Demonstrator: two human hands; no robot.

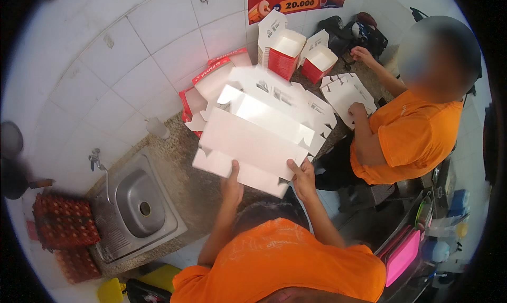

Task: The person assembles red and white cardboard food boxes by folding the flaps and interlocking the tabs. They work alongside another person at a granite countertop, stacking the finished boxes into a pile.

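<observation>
Between my two hands is an unfolded cardboard box blank (253,144), its white inner side facing up and its flaps spread out. My left hand (231,184) grips the near edge, thumb on top and the other fingers hidden underneath. Toward the near right corner, my right hand (303,178) pinches the same blank, its thumb also lying on the white face. Beyond and partly beneath it lie more white flat blanks (285,94). Red-printed flat cartons (214,73) lean by the wall behind them.
Folded red-and-white boxes stand in a stack (282,54), with another stack (319,62) beside it. A co-worker in an orange shirt (412,134) touches a flat blank (346,97) at right. To the left are a steel sink (140,202), a tap (97,160) and egg trays (63,221).
</observation>
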